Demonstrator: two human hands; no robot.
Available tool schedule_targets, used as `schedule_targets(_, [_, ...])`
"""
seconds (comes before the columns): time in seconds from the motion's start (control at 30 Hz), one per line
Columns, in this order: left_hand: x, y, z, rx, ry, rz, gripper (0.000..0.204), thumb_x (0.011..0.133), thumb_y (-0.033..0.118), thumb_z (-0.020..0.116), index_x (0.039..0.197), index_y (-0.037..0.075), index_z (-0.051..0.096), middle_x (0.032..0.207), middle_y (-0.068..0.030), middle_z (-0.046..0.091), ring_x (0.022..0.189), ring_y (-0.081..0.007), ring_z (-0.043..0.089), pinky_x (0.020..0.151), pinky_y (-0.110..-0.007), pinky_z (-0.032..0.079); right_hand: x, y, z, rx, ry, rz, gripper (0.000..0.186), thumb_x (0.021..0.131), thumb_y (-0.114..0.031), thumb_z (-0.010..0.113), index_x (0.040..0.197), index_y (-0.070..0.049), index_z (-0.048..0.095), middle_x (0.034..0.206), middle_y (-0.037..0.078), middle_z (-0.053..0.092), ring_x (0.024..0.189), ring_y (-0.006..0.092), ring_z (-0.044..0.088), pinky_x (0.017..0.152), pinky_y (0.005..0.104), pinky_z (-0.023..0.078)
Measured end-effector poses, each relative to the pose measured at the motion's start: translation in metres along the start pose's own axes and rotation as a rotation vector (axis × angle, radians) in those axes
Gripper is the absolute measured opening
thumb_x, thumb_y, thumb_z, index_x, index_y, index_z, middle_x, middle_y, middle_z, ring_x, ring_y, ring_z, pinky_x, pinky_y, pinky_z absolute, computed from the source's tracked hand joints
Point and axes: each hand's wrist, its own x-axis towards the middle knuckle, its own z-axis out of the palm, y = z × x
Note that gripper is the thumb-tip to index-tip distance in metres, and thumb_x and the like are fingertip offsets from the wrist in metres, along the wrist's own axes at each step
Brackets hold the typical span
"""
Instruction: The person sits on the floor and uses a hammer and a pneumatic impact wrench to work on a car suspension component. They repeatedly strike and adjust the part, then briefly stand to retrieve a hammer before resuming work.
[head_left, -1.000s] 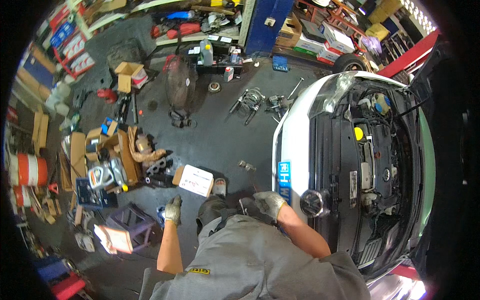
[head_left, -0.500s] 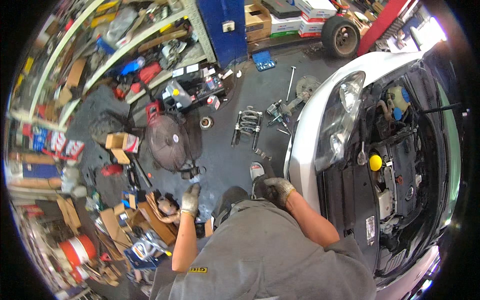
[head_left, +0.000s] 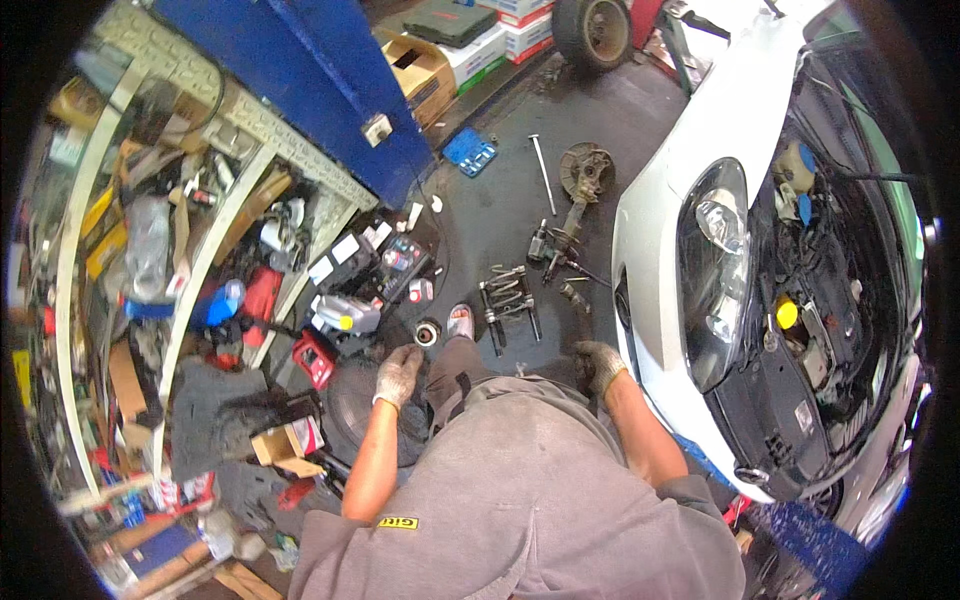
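My left hand (head_left: pixel 399 375), in a pale work glove, hangs beside my left thigh above a round black fan (head_left: pixel 345 400). Its fingers point forward, slightly apart, around nothing. My right hand (head_left: pixel 602 368) wears a similar glove with dark grime and hangs close to the car's white bumper (head_left: pixel 655 340); shadow hides its fingertips. Ahead on the floor lies a coil spring (head_left: pixel 510 298) between two threaded compressor rods. Past it rest a power wrench (head_left: pixel 540 243) and a rusty strut with its hub (head_left: pixel 586 172). A long-handled bar (head_left: pixel 544 175) lies alongside.
On the right the white car stands with its engine bay (head_left: pixel 820 330) uncovered. A blue post (head_left: pixel 310 90) and cluttered shelves (head_left: pixel 190 270) line the left. Nearer are a blue socket case (head_left: pixel 470 153), a grey jug (head_left: pixel 345 316), a red jug (head_left: pixel 314 358) and a small round metal part (head_left: pixel 427 332).
My view has turned, and I have stepped forward toward the coil spring. The fan is now beside my left leg. My right hand has swung outward from my body toward the bumper.
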Motion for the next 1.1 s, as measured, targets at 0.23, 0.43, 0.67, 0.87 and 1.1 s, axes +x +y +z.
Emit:
schedule_targets(0.23, [0.168,0.054,-0.119,-0.098,-0.119,0.125,0.049,0.110,0.037,0.070,0.140,0.000,0.072,0.120,-0.0118,0.082,0.106,-0.0235,0.075,0.096,-0.038,0.057,-0.023,-0.026,0.079,0.327,0.060,-0.121,0.015,0.103,-0.015,0.071,0.099,-0.015,0.056,0.070,0.001,0.059,0.049,0.0145,0.051,0.042,0.0285,0.042])
schedule_targets(0.43, [0.248,0.142,-0.123,-0.030,-0.202,0.226,0.046,0.111,0.035,0.068,0.137,-0.002,0.073,0.121,-0.0119,0.082,0.107,-0.0197,0.074,0.094,-0.037,0.057,0.001,-0.045,0.098,0.360,0.089,-0.188,0.016,0.101,-0.016,0.073,0.094,-0.011,0.060,0.068,0.002,0.058,0.050,0.0155,0.052,0.045,0.0294,0.043])
schedule_targets(0.67, [0.328,0.230,-0.087,0.213,-0.342,0.318,0.054,0.109,0.038,0.069,0.143,-0.004,0.070,0.137,-0.0209,0.078,0.127,-0.0306,0.074,0.111,-0.039,0.055,0.066,-0.092,0.110,0.458,0.142,-0.193,0.016,0.099,-0.017,0.077,0.093,-0.010,0.065,0.066,0.004,0.060,0.048,0.0192,0.053,0.045,0.0338,0.042])
schedule_targets(0.87, [0.452,0.318,-0.043,0.179,-0.413,0.146,0.049,0.110,0.032,0.071,0.141,-0.006,0.071,0.127,-0.0175,0.080,0.112,-0.0213,0.076,0.101,-0.037,0.059,0.169,-0.161,0.121,0.431,0.233,-0.078,0.015,0.097,-0.015,0.077,0.089,-0.010,0.066,0.069,0.005,0.061,0.051,0.0201,0.055,0.045,0.0367,0.042])
schedule_targets(1.1, [0.550,0.467,0.046,0.448,-0.641,0.359,0.057,0.106,0.038,0.072,0.143,-0.005,0.070,0.138,-0.0269,0.076,0.132,-0.0355,0.073,0.113,-0.041,0.055,0.198,-0.222,0.131,0.409,0.323,-0.062,0.025,0.089,-0.027,0.087,0.094,-0.004,0.077,0.075,0.005,0.064,0.062,0.0192,0.057,0.056,0.0410,0.044])
